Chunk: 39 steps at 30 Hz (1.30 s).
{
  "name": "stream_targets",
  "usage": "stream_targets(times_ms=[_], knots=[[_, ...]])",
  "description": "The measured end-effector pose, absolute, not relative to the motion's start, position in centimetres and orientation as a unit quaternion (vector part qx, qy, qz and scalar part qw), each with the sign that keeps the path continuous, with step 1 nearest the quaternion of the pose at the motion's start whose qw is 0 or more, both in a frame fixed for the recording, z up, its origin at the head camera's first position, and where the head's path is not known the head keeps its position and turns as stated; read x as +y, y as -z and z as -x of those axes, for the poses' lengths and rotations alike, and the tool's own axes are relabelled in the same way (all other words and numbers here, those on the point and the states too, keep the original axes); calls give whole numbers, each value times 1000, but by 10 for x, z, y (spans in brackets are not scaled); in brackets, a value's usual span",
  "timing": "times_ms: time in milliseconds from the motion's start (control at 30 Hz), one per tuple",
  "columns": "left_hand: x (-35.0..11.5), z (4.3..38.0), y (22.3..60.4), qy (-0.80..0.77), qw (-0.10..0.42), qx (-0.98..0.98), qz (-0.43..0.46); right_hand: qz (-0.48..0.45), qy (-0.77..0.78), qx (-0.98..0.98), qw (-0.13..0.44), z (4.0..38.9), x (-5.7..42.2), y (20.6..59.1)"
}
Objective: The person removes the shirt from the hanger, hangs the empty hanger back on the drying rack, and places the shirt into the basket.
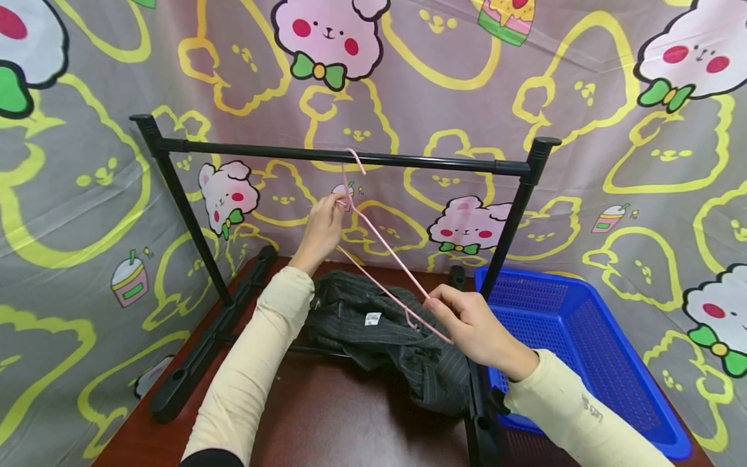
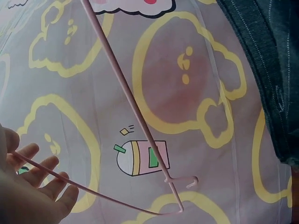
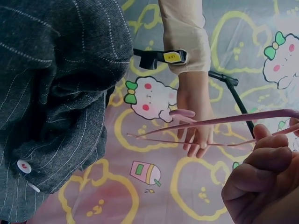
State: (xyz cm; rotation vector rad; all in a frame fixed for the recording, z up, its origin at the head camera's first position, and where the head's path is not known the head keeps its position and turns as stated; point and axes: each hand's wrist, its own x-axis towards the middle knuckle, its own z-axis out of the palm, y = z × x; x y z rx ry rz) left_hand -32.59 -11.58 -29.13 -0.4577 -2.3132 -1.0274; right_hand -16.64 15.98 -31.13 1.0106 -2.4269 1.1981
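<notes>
My left hand (image 1: 322, 230) holds a thin pink hanger (image 1: 392, 250) near its neck, just under the hook, which overlaps the black rail in the head view. Lower down, my right hand (image 1: 475, 321) grips the hanger's other end, thumb and curled fingers around the wire. The hanger slants between the two hands, and a small side notch shows near its lower corner. Below it lies a crumpled dark pinstriped shirt (image 1: 344, 305) with a white label. A white button (image 3: 24, 166) shows on the shirt in the right wrist view.
A black garment rack (image 1: 262, 151) stands on the reddish-brown table (image 1: 327, 415), its feet along both sides. To the right sits a blue plastic basket (image 1: 618, 350), partly behind the right post. A patterned curtain (image 1: 408, 117) encloses the back and sides.
</notes>
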Motion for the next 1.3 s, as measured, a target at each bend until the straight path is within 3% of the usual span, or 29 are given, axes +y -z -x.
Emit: stream_targets(times_ms=[600, 800, 1067, 1300], knots=[[-141, 320, 304, 412, 260, -863, 130, -359, -397, -831, 150, 173, 172, 315], [-153, 316, 316, 416, 255, -865, 117, -323, -373, -855, 158, 175, 181, 320], [-168, 306, 333, 408, 234, -875, 118, -245, -319, -913, 65, 177, 194, 321], [-179, 297, 349, 371, 188, -900, 135, -281, -259, -924, -27, 176, 203, 328]])
